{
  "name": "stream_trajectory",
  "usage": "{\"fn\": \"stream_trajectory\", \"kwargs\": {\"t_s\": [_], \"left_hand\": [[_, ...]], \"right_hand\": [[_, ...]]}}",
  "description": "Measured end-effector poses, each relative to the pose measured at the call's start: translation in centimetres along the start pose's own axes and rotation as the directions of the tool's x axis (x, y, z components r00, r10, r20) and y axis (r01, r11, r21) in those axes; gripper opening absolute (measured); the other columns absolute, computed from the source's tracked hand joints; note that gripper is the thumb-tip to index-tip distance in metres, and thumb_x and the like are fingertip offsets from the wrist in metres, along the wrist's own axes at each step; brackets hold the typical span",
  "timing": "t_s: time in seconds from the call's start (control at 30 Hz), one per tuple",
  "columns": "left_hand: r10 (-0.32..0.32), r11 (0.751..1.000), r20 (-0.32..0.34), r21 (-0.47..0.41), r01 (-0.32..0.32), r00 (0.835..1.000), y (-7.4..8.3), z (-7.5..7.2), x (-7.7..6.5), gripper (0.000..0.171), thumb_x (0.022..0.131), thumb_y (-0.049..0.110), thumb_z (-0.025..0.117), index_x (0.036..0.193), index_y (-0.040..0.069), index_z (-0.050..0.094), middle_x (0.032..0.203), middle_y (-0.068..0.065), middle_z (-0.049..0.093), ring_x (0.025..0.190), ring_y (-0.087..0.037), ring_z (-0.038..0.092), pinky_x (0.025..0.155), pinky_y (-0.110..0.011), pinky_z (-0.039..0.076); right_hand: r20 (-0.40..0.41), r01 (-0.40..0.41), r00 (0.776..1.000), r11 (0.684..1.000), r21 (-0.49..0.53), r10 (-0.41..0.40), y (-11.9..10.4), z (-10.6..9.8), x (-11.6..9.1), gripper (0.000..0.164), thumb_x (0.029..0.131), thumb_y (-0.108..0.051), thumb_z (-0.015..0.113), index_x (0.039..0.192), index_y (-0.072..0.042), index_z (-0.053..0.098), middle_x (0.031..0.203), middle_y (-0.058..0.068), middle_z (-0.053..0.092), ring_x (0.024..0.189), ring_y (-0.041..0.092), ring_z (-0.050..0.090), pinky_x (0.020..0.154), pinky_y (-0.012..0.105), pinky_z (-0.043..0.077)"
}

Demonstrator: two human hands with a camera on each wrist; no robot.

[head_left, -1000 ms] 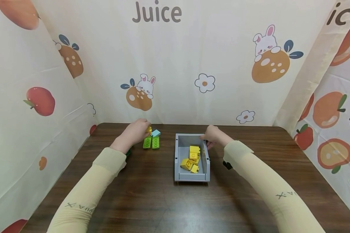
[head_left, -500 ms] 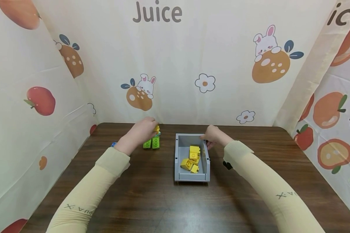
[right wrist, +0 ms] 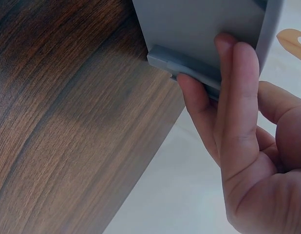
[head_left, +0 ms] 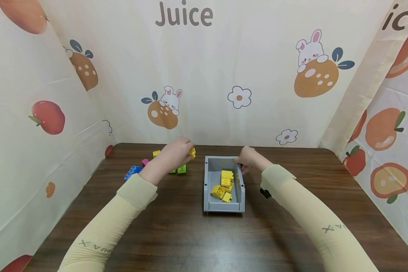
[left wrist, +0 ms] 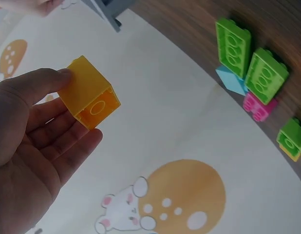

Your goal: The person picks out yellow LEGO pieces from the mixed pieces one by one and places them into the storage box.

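Note:
My left hand (head_left: 175, 154) pinches a yellow toy building block (left wrist: 86, 87) between thumb and fingers, held up over the back of the table. The block's hollow underside shows in the left wrist view. To its right stands a grey open-topped box (head_left: 224, 207) with several yellow blocks (head_left: 226, 181) lying inside. My right hand (head_left: 253, 158) grips the box's right wall near the far corner. In the right wrist view, its fingers (right wrist: 242, 97) lie along the outer face of that wall, with the thumb on the other side partly hidden.
Left of the box, partly behind my left arm, lie green blocks (head_left: 181, 169), a blue block (head_left: 132, 172), a magenta block (head_left: 145, 162) and a yellow one (head_left: 156, 153). A light blue block (left wrist: 232, 80) sits by the green ones. A printed curtain (head_left: 204, 121) rises behind the table.
My left hand has moved right with the yellow block, away from the other loose blocks toward the box, uncovering the blue and magenta ones. The right hand and box have stayed put.

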State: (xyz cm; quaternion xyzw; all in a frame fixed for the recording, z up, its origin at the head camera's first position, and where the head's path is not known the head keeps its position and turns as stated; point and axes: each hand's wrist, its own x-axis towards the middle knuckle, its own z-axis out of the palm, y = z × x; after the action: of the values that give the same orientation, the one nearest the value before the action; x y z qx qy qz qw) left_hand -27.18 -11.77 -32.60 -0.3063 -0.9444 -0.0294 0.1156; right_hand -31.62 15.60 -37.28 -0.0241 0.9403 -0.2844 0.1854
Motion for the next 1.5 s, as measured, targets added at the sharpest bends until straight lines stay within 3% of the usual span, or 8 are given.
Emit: {"fn": "stream_trajectory", "kwargs": {"t_s": [0.5, 0.73, 1.13, 1.5], "left_hand": [[0.033, 0.999, 0.041, -0.002, -0.033, 0.999, 3.5, -0.2, 0.7, 0.036, 0.084, 0.020, 0.071, 0.117, 0.006, 0.064, 0.104, -0.005, 0.062, 0.094, -0.017, 0.055, 0.081, -0.028, 0.054], [0.079, 0.997, 0.025, 0.024, -0.079, 0.997, 4.2, 0.2, 0.9, 0.033, 0.084, 0.022, 0.071, 0.112, 0.007, 0.065, 0.101, -0.003, 0.062, 0.090, -0.014, 0.055, 0.079, -0.024, 0.053], [0.091, 0.995, 0.094, -0.034, -0.089, 0.991, 5.6, 0.9, 1.2, 0.034, 0.085, 0.022, 0.070, 0.116, 0.009, 0.064, 0.104, -0.001, 0.062, 0.095, -0.013, 0.053, 0.081, -0.022, 0.052], [0.150, 0.989, 0.119, -0.037, -0.146, 0.981, 7.0, 2.0, 1.3, 0.031, 0.086, 0.023, 0.069, 0.113, 0.009, 0.065, 0.104, -0.002, 0.062, 0.096, -0.014, 0.054, 0.079, -0.022, 0.052]], "right_hand": [[0.004, -0.013, 1.000, 1.000, 0.000, 0.013, 0.0, 0.0, 0.2, 0.031, 0.091, -0.019, 0.061, 0.068, 0.002, 0.063, 0.057, 0.009, 0.061, 0.047, 0.015, 0.063, 0.060, 0.033, 0.057], [0.010, -0.021, 1.000, 1.000, 0.000, 0.021, 0.0, 0.0, 0.3, 0.031, 0.091, -0.020, 0.061, 0.069, 0.002, 0.064, 0.056, 0.008, 0.061, 0.047, 0.015, 0.063, 0.061, 0.033, 0.057], [0.002, -0.014, 1.000, 1.000, -0.002, 0.014, 0.1, 0.1, 0.4, 0.031, 0.091, -0.019, 0.062, 0.067, 0.001, 0.063, 0.055, 0.009, 0.061, 0.045, 0.015, 0.063, 0.064, 0.037, 0.058], [0.009, -0.026, 1.000, 0.999, 0.029, 0.026, 0.2, 0.1, 0.5, 0.030, 0.091, -0.020, 0.061, 0.072, 0.002, 0.064, 0.060, 0.011, 0.063, 0.047, 0.016, 0.064, 0.061, 0.035, 0.058]]}}
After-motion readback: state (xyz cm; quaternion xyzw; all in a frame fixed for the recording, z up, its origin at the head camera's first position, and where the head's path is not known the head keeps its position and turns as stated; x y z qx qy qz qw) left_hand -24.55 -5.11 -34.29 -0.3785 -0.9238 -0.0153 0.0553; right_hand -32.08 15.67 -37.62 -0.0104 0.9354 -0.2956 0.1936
